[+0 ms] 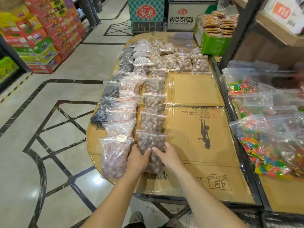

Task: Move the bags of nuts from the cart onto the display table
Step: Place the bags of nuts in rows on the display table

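Nearest the camera, the left hand (137, 157) and right hand (167, 155) both grip 1 zip bag of nuts (150, 142), thumbs over its clear front and fingers curled round its lower sides. The bag lies flat at the near end of a column on the cardboard-covered worktop (205, 129).

It looks fairly heavy for its size, and lumpy. The film is soft and slick, so the nuts will probably shift and the bag sag if it is lifted by the zip strip. Holding it low on both sides, as here, seems the safest grip. The nuts are hard to damage, but the film could tear.

The worktop's near edge is close below the bag's bottom. Just beside it on the left, a pinkish bag (113, 155) sits near the rounded rim, so there is little spare room that way. To the right is a wide stretch of bare cardboard running up to the metal frame rail (230, 104), with bags of coloured sweets (266, 145) beyond it.

Farther off, 3 columns of bags (153, 102) overlap like shingles. At the far end is a cross row of bags (184, 61), then a green box of biscuits (212, 43). No cart is in view.
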Available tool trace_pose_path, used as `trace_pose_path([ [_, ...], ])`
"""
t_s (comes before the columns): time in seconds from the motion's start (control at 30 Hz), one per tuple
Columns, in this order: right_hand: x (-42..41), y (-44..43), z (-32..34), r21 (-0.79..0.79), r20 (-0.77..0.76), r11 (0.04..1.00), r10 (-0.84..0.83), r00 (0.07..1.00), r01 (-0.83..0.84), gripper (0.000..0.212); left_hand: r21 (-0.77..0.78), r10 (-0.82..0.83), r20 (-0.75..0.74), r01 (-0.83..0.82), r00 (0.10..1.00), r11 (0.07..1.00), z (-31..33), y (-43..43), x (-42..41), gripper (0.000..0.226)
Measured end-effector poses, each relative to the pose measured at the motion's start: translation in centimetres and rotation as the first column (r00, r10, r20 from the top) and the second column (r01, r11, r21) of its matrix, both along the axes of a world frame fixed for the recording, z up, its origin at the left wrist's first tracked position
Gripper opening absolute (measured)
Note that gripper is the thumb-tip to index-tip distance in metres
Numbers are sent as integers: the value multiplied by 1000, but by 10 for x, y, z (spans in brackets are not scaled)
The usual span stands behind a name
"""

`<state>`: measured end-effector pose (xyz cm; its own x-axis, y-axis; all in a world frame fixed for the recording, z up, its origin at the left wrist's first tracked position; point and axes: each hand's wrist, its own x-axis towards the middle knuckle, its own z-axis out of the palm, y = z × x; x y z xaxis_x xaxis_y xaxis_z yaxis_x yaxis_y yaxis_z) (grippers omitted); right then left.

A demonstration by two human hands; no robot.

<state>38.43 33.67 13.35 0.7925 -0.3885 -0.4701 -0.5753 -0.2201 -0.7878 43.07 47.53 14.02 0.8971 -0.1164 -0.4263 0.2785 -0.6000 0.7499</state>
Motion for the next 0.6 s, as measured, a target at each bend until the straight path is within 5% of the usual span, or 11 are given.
trace_pose_path([
  [0.13,-2,-6,9,-76,-47,996,46,998,-49,36,80,-58,-7,59,998,995,10,-5,-5,63],
  [0.27,-6,-17,21,-252,-131,957,113,985,-143,75,234,-190,-10,187,982,954,24,-12,-6,66],
  [0.6,-45,-71,73,-668,-273,664,201,941,-336,60,624,-539,92,373,837,687,75,-59,-28,61],
])
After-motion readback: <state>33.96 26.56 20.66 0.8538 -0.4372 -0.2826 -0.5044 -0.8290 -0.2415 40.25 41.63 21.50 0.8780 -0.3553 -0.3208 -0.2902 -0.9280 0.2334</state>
